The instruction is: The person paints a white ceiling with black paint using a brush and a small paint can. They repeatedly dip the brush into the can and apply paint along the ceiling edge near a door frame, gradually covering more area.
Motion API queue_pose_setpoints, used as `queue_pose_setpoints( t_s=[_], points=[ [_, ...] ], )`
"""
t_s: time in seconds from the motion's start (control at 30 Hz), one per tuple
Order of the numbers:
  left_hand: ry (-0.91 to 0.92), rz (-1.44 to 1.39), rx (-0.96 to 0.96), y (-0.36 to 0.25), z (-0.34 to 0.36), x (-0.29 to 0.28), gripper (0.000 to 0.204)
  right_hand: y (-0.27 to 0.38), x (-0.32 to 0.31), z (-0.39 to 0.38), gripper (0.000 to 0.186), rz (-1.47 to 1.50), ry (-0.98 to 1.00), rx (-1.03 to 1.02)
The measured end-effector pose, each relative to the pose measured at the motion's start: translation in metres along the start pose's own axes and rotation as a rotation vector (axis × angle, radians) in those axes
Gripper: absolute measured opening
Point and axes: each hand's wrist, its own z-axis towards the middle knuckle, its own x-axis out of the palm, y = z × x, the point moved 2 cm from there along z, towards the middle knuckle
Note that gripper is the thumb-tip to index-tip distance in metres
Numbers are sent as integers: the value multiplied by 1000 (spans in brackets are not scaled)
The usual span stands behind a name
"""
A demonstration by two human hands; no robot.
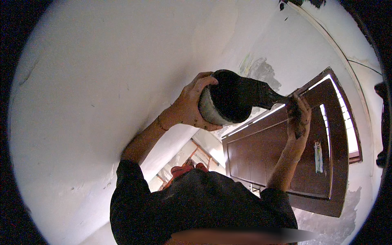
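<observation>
My left hand (190, 100) is wrapped round the side of a small round tub (209, 109), pale and smeared outside, its inside very dark. The tub is tilted so that its mouth shows. From its mouth a dark paintbrush (259, 93) sticks out to the right, broad at the tub and narrowing to a handle. Its bristle end merges with the dark inside, so I cannot tell how deep it sits. My right hand (299, 110) is closed on the brush's narrow handle, with dark smears on the fingers.
A white wall (94, 81) runs along my left. On the right is a brown wooden door (277, 151) beside a bright barred opening (347, 118). A grey patch (265, 73) of bare plaster shows behind the brush. A pale pipe or cable strip (339, 49) runs along the upper right wall.
</observation>
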Motion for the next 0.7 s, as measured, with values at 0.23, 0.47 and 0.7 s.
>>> queue_pose_setpoints(
  t_s=[0.23,0.47,0.7],
  points=[
    [-8,12,23,-3,0,1,108,-22,-14,-5,28,609,334,58],
    [8,30,41,-10,3,-7,107,-11,8,133,34,368,316,-177],
    [3,-25,26,-15,4,-14,106,17,47,289,17,471,354,-312]
  ],
)
